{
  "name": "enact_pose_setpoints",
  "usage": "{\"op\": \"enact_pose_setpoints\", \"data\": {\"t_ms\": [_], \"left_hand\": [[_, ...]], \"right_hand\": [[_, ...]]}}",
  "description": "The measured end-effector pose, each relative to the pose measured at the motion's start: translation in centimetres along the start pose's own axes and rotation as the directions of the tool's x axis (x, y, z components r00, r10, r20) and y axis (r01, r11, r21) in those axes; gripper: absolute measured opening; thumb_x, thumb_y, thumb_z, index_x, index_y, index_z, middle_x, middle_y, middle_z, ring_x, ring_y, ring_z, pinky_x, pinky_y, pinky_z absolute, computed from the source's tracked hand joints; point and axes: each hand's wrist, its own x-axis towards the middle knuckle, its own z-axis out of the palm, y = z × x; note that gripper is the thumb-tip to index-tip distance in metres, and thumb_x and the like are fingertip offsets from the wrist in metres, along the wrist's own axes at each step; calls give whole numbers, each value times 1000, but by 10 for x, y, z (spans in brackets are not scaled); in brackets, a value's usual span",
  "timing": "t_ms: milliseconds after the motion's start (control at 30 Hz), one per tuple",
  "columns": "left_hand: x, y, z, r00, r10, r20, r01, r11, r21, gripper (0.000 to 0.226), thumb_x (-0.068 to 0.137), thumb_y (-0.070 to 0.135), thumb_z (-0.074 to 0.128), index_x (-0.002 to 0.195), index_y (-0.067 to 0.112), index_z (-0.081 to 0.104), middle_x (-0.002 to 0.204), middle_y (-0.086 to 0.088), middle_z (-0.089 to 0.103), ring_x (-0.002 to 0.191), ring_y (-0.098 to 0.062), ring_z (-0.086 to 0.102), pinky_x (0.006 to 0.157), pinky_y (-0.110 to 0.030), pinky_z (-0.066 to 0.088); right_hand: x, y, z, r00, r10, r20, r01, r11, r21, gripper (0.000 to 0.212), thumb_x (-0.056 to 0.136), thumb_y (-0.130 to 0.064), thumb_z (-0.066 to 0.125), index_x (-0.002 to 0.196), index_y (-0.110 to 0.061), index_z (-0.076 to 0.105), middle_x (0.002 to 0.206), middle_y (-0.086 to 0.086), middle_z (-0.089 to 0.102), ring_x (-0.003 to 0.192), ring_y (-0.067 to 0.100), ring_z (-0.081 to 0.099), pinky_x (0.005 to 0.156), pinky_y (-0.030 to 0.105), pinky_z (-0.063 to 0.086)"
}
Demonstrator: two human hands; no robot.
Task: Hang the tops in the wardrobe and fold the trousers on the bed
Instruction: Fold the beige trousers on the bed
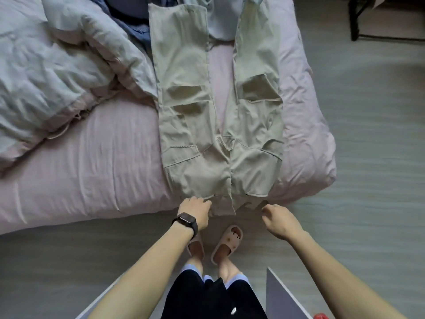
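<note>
The left hand (pixel 195 210) curls its fingers round one waistband corner of the beige trousers (pixel 195 125), at the near edge of the bed (pixel 92 169). The right hand (pixel 279 218), loosely curled and holding nothing, hovers just beside the other corner. The trousers lie flat on the bed, legs apart. Folding seems about to begin, and laying one leg over the other is the likely next move. No writing can be read.

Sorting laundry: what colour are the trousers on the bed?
The trousers are light khaki; head view.
</note>
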Motion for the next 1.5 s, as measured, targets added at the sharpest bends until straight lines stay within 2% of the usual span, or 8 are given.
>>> {"op": "enact_pose_setpoints", "data": {"t_ms": [233, 400, 600, 800, 1000, 1233, 1367, 1500], "left_hand": [[55, 37, -89, 969, -20, -245, -40, 970, -240, 49, 97, 38, 50, 143, 25, 47, 140, -2, 52, 127, -27, 50, 100, -40, 43], [112, 73, -115, 965, -79, -250, 2, 957, -292, 56, 95, 47, 53, 144, 23, 44, 144, -3, 48, 131, -28, 45, 103, -41, 43], [196, 120, -93, 968, -179, -175, 124, 950, -287, 57, 94, 58, 49, 137, 19, 48, 135, -6, 50, 125, -30, 47, 96, -43, 43], [242, 167, -43, 945, -328, 3, 314, 903, -293, 101, 76, 90, 36, 144, 15, 36, 137, -13, 43, 123, -40, 41, 99, -64, 31], [255, 186, -26, 908, -419, 23, 414, 886, -211, 73, 86, 63, 56, 138, 13, 44, 128, -18, 42, 119, -48, 41, 101, -80, 12], [216, 152, -31, 954, -295, -53, 242, 863, -444, 25, 82, 41, 44, 92, 24, 59, 107, -5, 61, 105, -33, 56, 91, -49, 35], [172, 101, -32, 929, -348, -128, 156, 680, -716, 30, 71, 47, 44, 65, 18, 38, 67, 3, 50, 73, -25, 52, 59, -32, 33], [127, 21, -15, 864, -492, -106, 124, 411, -903, 31, 81, 37, 62, 62, 23, 42, 53, 6, 44, 53, -4, 44, 52, -19, 33]], "right_hand": [[39, 13, -96, 958, 111, -264, -27, 953, 302, 42, 94, -29, 60, 134, -14, 59, 134, 6, 63, 126, 25, 56, 99, 34, 42], [104, 35, -150, 924, 195, -329, -3, 863, 505, 41, 93, -30, 63, 131, -15, 59, 130, 6, 65, 122, 23, 59, 99, 33, 42], [207, 64, -164, 938, 252, -237, -14, 712, 702, 52, 93, -33, 63, 140, -17, 48, 135, 3, 58, 119, 21, 59, 96, 34, 45], [279, 78, -153, 963, 256, -88, -65, 535, 842, 54, 87, -35, 70, 133, -13, 51, 119, 1, 65, 104, 20, 64, 97, 45, 53], [292, 71, -147, 957, 262, -123, -78, 643, 762, 47, 75, -35, 75, 115, -21, 55, 109, -2, 67, 104, 22, 64, 93, 43, 54], [259, 39, -172, 923, 192, -333, 98, 720, 687, 31, 73, -27, 63, 102, -24, 52, 76, 4, 61, 81, 29, 61, 77, 45, 50], [238, -31, -184, 879, 27, -476, 280, 778, 562, 33, 78, -23, 60, 108, -33, 48, 71, -3, 58, 72, 26, 58, 69, 36, 44], [227, -132, -177, 869, -162, -467, 393, 800, 453, 53, 79, -20, 59, 131, -25, 46, 88, 5, 65, 79, 27, 56, 71, 34, 42]]}}
